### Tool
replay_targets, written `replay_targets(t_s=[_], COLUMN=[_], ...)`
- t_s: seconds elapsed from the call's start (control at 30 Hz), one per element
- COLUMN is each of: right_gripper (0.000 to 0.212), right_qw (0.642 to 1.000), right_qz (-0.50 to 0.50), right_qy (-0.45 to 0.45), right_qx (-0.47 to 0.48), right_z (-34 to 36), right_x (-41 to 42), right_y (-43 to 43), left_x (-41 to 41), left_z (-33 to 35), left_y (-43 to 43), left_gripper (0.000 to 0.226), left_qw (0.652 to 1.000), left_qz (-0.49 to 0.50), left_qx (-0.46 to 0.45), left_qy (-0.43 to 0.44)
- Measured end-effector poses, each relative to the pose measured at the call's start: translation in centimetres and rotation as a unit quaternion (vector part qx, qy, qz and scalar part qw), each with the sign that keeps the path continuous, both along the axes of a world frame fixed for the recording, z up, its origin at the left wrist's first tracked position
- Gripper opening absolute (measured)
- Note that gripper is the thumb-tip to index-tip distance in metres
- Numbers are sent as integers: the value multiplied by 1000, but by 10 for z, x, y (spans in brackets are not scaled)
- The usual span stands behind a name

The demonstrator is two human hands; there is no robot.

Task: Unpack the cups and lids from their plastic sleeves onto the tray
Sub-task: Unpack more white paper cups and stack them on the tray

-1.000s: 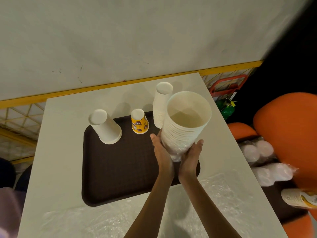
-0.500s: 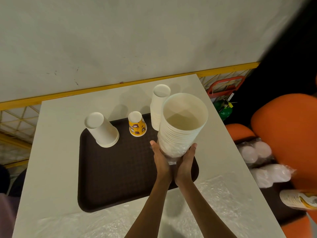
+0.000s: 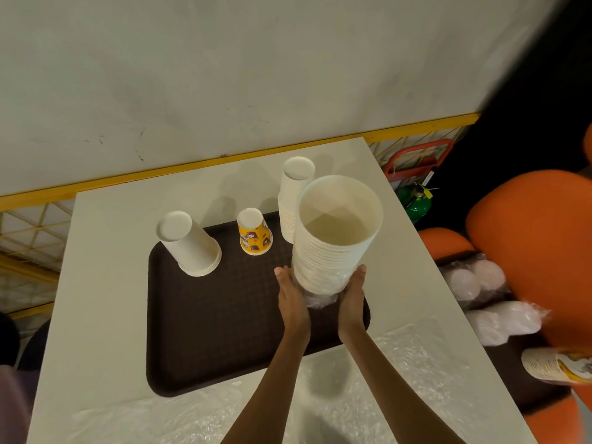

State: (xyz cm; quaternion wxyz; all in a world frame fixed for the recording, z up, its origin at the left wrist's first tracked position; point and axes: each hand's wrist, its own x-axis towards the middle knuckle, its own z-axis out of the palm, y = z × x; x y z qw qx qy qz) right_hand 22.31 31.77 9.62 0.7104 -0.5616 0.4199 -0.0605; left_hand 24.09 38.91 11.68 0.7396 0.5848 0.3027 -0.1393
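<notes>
A tall stack of white paper cups (image 3: 333,248) stands mouth up over the right side of the dark brown tray (image 3: 224,318). My left hand (image 3: 290,299) and my right hand (image 3: 352,298) grip its base from either side. Crumpled clear plastic sleeve (image 3: 317,301) bunches under the stack between my hands. On the tray's far side stand an upside-down white cup stack (image 3: 192,248), an upside-down yellow printed cup (image 3: 254,233) and a taller upside-down white stack (image 3: 293,193), partly hidden behind the held cups.
Clear plastic film (image 3: 336,395) lies over the near part of the white table (image 3: 105,283). To the right, on orange seats (image 3: 538,238), lie sleeved white lids (image 3: 480,282) and a sleeve of printed cups (image 3: 557,366). A wall rises behind the table.
The held stack has tipped slightly more upright and shifted a little left. Both hands stay on its base.
</notes>
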Motion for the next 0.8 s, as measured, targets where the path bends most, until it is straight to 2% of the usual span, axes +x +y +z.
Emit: replay_targets(t_s=[0.03, 0.13, 0.23, 0.5, 0.67, 0.77, 0.8], right_gripper=[65, 54, 56, 54, 46, 75, 78], right_qw=[1000, 995, 997, 997, 998, 995, 996], right_qz=[-22, -70, -45, 23, 59, 81, 77], right_qy=[-13, -54, -57, -13, -4, 13, 10], right_qx=[-3, -46, -12, 72, 34, 53, 45], right_z=[12, 34, 43, 38, 36, 40, 42], right_x=[-3, -15, -21, -15, -18, -18, -18], right_y=[0, -2, 8, 14, 12, 10, 8], left_x=[0, -3, -12, -10, -11, -7, -7], left_z=[5, 26, 48, 54, 53, 48, 47], left_y=[2, 5, -4, -16, -14, -8, -5], left_gripper=[65, 54, 55, 55, 58, 63, 65], left_qw=[999, 993, 993, 999, 1000, 999, 999], left_qz=[22, 86, 62, 13, 5, -32, -36], left_qx=[19, 49, 27, 10, 1, 16, 22], left_qy=[-14, -67, -100, -51, -10, -2, -3])
